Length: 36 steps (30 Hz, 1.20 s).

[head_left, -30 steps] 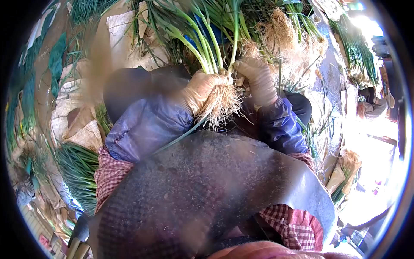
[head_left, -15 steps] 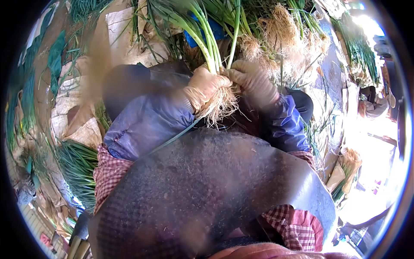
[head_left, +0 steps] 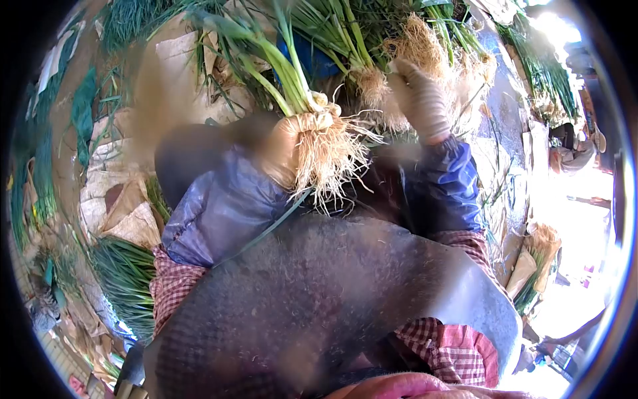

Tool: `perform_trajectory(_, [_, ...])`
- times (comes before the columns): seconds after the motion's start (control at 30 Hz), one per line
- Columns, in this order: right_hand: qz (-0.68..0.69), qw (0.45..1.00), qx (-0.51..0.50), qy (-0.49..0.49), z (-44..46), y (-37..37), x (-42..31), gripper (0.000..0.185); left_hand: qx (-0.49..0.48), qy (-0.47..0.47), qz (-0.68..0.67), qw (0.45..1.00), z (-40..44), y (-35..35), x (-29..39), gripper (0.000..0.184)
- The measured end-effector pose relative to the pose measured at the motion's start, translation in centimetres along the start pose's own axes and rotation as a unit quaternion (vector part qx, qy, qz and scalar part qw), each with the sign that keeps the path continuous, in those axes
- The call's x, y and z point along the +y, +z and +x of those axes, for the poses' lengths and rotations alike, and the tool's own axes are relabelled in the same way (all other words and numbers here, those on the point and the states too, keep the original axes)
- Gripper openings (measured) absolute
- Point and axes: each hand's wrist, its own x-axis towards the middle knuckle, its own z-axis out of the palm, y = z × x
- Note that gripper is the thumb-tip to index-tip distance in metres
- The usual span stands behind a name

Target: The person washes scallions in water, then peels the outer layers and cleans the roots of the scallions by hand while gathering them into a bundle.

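My left hand, in a beige glove, is closed around a bunch of green onions just above the roots. Their pale, stringy roots fan out to the right of the fist, and the leaves point up and to the left. My right hand, gloved too, is raised to the right, apart from that bunch. Its fingers look stretched toward the roots of the green onion pile and show nothing between them; whether they touch the roots I cannot tell.
A dark apron covers my lap. More green onions lie at the left, and another heap lies at the upper right. A rooty bundle lies at the right. Sacking covers ground at the left.
My right hand has let go of the bunch and moved up and right toward the pile. My left hand has shifted slightly left, still holding the bunch, whose roots now spread more to the right.
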Motion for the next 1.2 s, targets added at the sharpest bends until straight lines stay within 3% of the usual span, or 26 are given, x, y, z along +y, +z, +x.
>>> perform_trajectory(0.03, [-0.088,0.996,-0.024,0.011,0.6,0.5,0.4,0.025,0.019,0.003,-0.001,1.000,-0.1,0.2,0.0,0.024])
perform_trajectory(0.07, [-0.086,0.996,-0.021,0.005,1.4,1.0,0.6,0.025,0.011,-0.009,-0.001,1.000,0.0,0.0,0.1,0.024])
perform_trajectory(0.1, [-0.353,0.929,-0.086,-0.076,2.2,1.6,0.8,0.024,0.035,-0.013,-0.002,0.999,-0.2,0.4,0.1,0.025])
perform_trajectory(0.2, [-0.381,0.916,-0.124,-0.022,5.9,5.4,9.6,0.022,0.061,-0.014,-0.023,0.998,0.2,-0.5,-0.1,0.035])
perform_trajectory(0.33, [-0.328,0.932,-0.091,-0.127,6.2,6.3,11.3,0.041,0.048,-0.028,-0.031,0.998,0.1,-0.4,-0.1,0.032])
perform_trajectory(0.47, [-0.363,0.917,-0.083,-0.146,4.0,4.2,8.0,0.033,0.037,0.002,0.041,0.998,0.7,-1.1,-0.1,0.031])
perform_trajectory(0.6, [-0.198,0.963,-0.042,-0.178,-0.3,1.6,0.0,0.027,0.080,-0.028,0.046,0.995,0.2,0.2,-0.2,0.046])
perform_trajectory(0.67, [0.038,0.993,-0.073,-0.089,-2.1,1.3,-3.3,0.019,0.050,-0.036,0.027,0.998,0.3,-0.5,-0.1,0.043])
perform_trajectory(0.7, [0.092,0.989,-0.102,-0.048,-2.6,1.2,-4.5,0.011,0.031,-0.044,0.013,0.998,0.4,-0.3,0.2,0.038])
perform_trajectory(0.73, [0.093,0.989,-0.103,-0.049,-3.1,1.6,-4.9,0.011,0.032,-0.044,0.013,0.998,0.4,0.0,0.1,0.038])
perform_trajectory(0.8, [0.234,0.955,-0.181,-0.029,-3.7,2.3,-5.5,0.012,0.067,-0.011,-0.002,0.998,0.3,1.1,0.0,0.034])
perform_trajectory(0.87, [0.251,0.950,-0.178,-0.058,-3.4,3.1,-4.2,0.013,0.023,-0.033,-0.024,0.999,0.2,0.8,0.1,0.032])
perform_trajectory(0.93, [0.308,0.951,0.027,-0.027,-2.1,3.4,-3.1,0.015,0.078,-0.003,0.011,0.997,0.4,0.5,0.1,0.031])
perform_trajectory(0.97, [0.189,0.973,0.114,-0.072,-1.7,3.2,-2.3,0.018,0.031,-0.003,-0.001,1.000,0.4,-0.2,0.1,0.032])
perform_trajectory(1.0, [0.017,0.998,0.062,-0.028,-0.5,2.9,-0.9,0.029,0.029,-0.001,0.001,1.000,0.5,-0.2,0.2,0.032])
perform_trajectory(1.03, [-0.161,0.987,-0.001,-0.005,0.7,2.5,0.3,0.041,0.046,-0.007,-0.002,0.999,0.4,-0.3,0.3,0.033])
perform_trajectory(1.1, [-0.322,0.931,-0.154,0.082,0.7,2.3,1.9,0.049,0.078,-0.018,-0.003,0.997,0.0,0.1,0.3,0.036])
perform_trajectory(1.17, [-0.330,0.916,-0.216,-0.078,-0.7,4.1,5.3,0.030,0.087,0.000,0.014,0.996,0.4,0.3,-0.2,0.036])
perform_trajectory(1.2, [-0.266,0.941,-0.205,0.031,-1.2,3.7,2.0,0.039,0.098,0.018,0.030,0.995,0.5,0.3,-0.3,0.036])
